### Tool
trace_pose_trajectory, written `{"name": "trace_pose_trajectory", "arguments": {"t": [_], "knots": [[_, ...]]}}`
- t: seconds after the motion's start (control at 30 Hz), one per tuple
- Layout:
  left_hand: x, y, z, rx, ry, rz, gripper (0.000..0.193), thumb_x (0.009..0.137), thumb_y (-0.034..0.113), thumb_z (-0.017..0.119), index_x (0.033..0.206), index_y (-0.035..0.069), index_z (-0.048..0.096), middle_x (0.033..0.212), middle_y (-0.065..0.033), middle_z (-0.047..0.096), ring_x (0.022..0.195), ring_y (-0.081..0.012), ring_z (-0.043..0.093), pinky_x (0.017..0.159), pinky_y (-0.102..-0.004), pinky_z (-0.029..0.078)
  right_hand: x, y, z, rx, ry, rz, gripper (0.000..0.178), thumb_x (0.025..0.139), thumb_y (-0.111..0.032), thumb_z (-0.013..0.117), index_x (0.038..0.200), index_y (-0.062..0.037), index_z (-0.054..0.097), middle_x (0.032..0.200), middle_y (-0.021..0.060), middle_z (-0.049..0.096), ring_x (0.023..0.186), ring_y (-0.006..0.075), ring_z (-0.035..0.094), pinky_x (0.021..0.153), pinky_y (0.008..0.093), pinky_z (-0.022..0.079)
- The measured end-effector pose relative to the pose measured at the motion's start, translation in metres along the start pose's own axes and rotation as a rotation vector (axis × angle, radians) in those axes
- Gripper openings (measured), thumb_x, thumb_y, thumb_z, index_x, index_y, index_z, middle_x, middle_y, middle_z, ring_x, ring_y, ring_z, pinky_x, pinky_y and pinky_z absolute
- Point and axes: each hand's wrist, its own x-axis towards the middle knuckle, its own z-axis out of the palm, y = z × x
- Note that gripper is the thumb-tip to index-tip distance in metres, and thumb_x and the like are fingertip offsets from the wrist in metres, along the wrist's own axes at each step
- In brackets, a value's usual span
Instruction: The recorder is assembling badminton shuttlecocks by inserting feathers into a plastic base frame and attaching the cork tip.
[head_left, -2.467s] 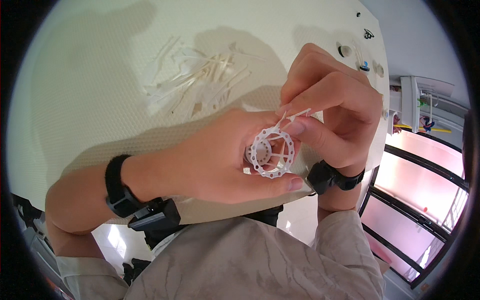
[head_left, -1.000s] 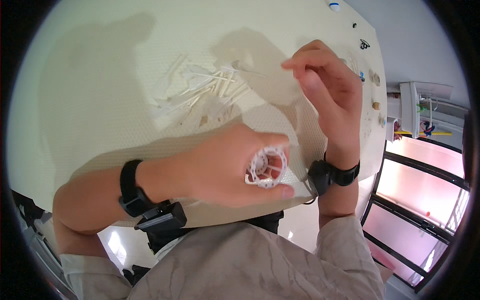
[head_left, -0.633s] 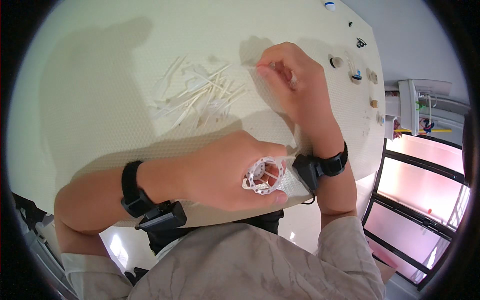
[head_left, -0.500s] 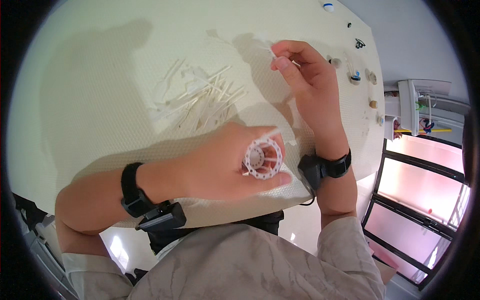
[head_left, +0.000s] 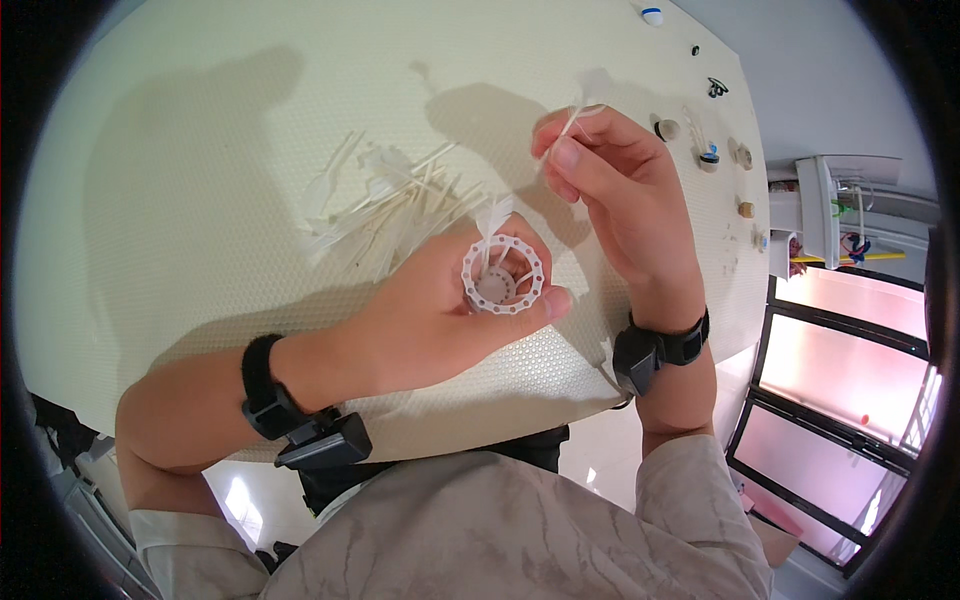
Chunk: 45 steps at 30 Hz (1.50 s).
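Observation:
My left hand [head_left: 420,315] is curled around a white plastic frame [head_left: 505,243], a ring with many small holes joined by thin struts to a smaller holed disc. A white feather [head_left: 491,216] stands up through the frame's far side; where its shaft ends is hard to make out. Farther right, my right hand [head_left: 628,195] pinches the shaft of another white feather [head_left: 573,121] between thumb and fingers, vane pointing up and away. Beyond my left hand lies a loose pile of white feathers [head_left: 395,200] on the table.
Along the right edge of the pale textured table [head_left: 200,150] sit several small round parts, among them a beige one [head_left: 746,209] and a dark base [head_left: 709,157] with thin white stems upright. A blue-and-white cap [head_left: 652,16] lies at the far edge.
My left hand and the frame have shifted slightly away and left, tipping so the feather in it shows more. The right hand has turned, bringing its feather nearer and more upright.

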Motion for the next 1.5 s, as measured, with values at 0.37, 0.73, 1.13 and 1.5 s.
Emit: {"name": "trace_pose_trajectory", "arguments": {"t": [0.37, 0.73, 1.13, 1.5], "knots": [[-0.001, 0.002, 0.000, 0.052, 0.093, 0.001, 0.023, 0.095, 0.021, 0.075, 0.101, 0.005, 0.059, 0.082, 0.0002, 0.060, 0.075, -0.0078, 0.055, 0.067, -0.0267, 0.046, -0.012, -0.012, 0.014, -0.005, -0.101, -0.053, 0.016, 0.086, 0.004, 0.076, 0.098, -0.0005, 0.068, 0.097, 0.0077, 0.074, 0.091, 0.0148, 0.070, 0.079, 0.0265, 0.054], [-0.002, 0.005, 0.000, 0.050, 0.054, 0.022, 0.025, 0.094, 0.015, 0.075, 0.108, 0.003, 0.058, 0.086, -0.0012, 0.060, 0.079, -0.0100, 0.057, 0.071, -0.0285, 0.048, -0.014, -0.014, 0.019, -0.277, -0.087, -0.166, 0.011, 0.082, 0.002, 0.080, 0.090, -0.0009, 0.073, 0.087, 0.0047, 0.073, 0.074, 0.0078, 0.063, 0.065, 0.0237, 0.045], [-0.001, 0.000, 0.002, 0.065, 0.044, 0.081, 0.022, 0.096, 0.015, 0.072, 0.106, 0.003, 0.057, 0.083, -0.0010, 0.056, 0.074, -0.0108, 0.053, 0.068, -0.0292, 0.046, -0.016, -0.015, 0.018, -0.270, -0.065, -0.129, 0.012, 0.083, 0.003, 0.079, 0.094, 0.0001, 0.074, 0.091, 0.0076, 0.076, 0.076, 0.0087, 0.064, 0.067, 0.0238, 0.046], [-0.003, -0.001, 0.003, 0.060, 0.063, 0.051, 0.024, 0.095, 0.018, 0.074, 0.103, 0.003, 0.057, 0.083, -0.0018, 0.058, 0.074, -0.0113, 0.054, 0.067, -0.0291, 0.045, -0.015, -0.019, 0.013, -0.304, -0.164, -0.172, 0.010, 0.084, 0.005, 0.077, 0.092, 0.0009, 0.072, 0.095, 0.0113, 0.076, 0.078, 0.0103, 0.064, 0.068, 0.0239, 0.048]]}}
